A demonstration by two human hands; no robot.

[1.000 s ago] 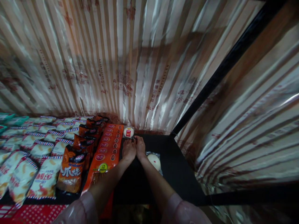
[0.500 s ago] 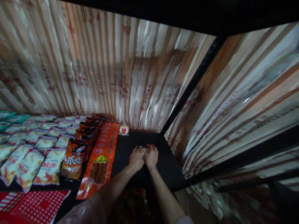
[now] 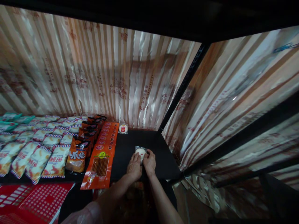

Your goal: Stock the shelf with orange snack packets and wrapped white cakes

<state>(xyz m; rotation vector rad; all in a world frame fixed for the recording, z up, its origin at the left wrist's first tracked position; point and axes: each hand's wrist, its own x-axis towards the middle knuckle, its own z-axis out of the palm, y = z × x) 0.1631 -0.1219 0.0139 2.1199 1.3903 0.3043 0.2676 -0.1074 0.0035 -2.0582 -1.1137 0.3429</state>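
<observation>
A round white snack in a clear wrapper [image 3: 140, 152], with a small red mark on top, is between my two hands over the black shelf. My left hand [image 3: 135, 166] holds its left and near side, the fingers lying over it. From the right, my right hand [image 3: 149, 161] grips the same snack with bent fingers. Its lower part is hidden by my hands. A similar round white packet [image 3: 123, 128] with a red label lies at the back of the shelf, against the striped sheeting.
Orange flat packets of brown sticks [image 3: 101, 166] overlap in a row left of my hands. Beyond them are orange-brown bags [image 3: 76, 155] and rows of white snack bags [image 3: 56, 161]. A red basket [image 3: 44, 199] sits below. A black post [image 3: 178, 93] rises at the shelf's right corner.
Both hands, with the round snack, have come slightly nearer to me and left. The snack's white top now shows more between the fingers. The camera view has shifted a little.
</observation>
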